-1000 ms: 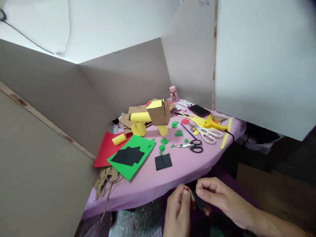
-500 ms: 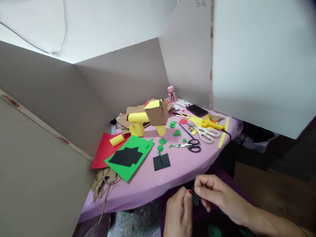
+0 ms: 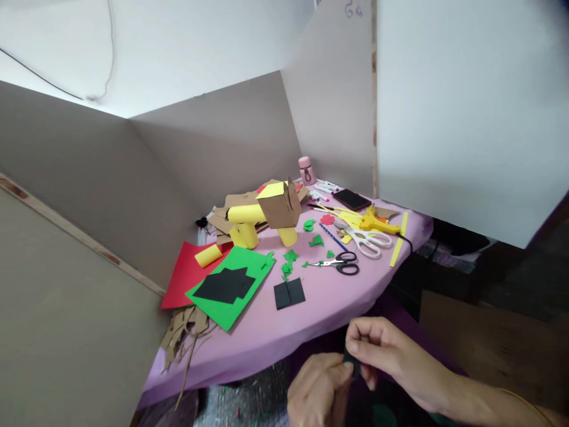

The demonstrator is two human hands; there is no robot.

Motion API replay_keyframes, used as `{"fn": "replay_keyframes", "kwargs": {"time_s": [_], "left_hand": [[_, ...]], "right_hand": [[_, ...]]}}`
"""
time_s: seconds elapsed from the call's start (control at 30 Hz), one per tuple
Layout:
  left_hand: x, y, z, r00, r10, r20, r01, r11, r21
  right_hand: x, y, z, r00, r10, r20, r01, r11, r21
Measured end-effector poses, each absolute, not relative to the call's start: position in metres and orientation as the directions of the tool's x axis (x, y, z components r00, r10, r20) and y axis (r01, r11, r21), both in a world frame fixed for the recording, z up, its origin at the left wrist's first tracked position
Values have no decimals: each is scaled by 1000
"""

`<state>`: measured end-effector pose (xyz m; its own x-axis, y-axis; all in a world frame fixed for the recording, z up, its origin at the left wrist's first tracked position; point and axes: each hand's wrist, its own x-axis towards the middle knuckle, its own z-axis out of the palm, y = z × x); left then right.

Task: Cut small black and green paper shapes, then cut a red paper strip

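Black paper (image 3: 352,359): seemed light, creasable, best held by its edges.
Left hand (image 3: 317,385): pinched its bottom.
Right hand (image 3: 377,345): pinched its top, off the front edge of the table (image 3: 249,347).

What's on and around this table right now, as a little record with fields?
Hands: left hand and right hand both pinch a small black piece
Surface: pink cloth
Paper layers: black cutout on green sheet, overlapping red sheet
Model: yellow tubes with brown box
Tools: black-handled scissors, white-handled scissors, yellow glue gun
Far corner: pink bottle
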<state>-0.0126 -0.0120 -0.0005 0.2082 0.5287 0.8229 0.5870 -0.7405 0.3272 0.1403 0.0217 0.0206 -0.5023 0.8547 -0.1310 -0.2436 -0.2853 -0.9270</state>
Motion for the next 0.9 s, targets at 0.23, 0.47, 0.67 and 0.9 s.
{"fn": "replay_keyframes", "kwargs": {"time_s": [0.23, 0.47, 0.67, 0.9], "left_hand": [[-15, -9, -9, 211, 401, 891, 546, -805, 233], [-21, -16, 2, 358, 439, 824, 645, -754, 121], [-15, -16, -5, 218, 506, 835, 584, -753, 304], [-13, -15, -10, 165, 557, 814, 579, -723, 377]], "right_hand": [[142, 20, 20, -480, 870, -109, -214, -237, -948], [147, 22, 20, -534, 841, -82, -172, -203, -964], [146, 20, 19, -525, 849, -65, -183, -187, -965], [144, 21, 16, -554, 828, -86, -177, -218, -960]]}}
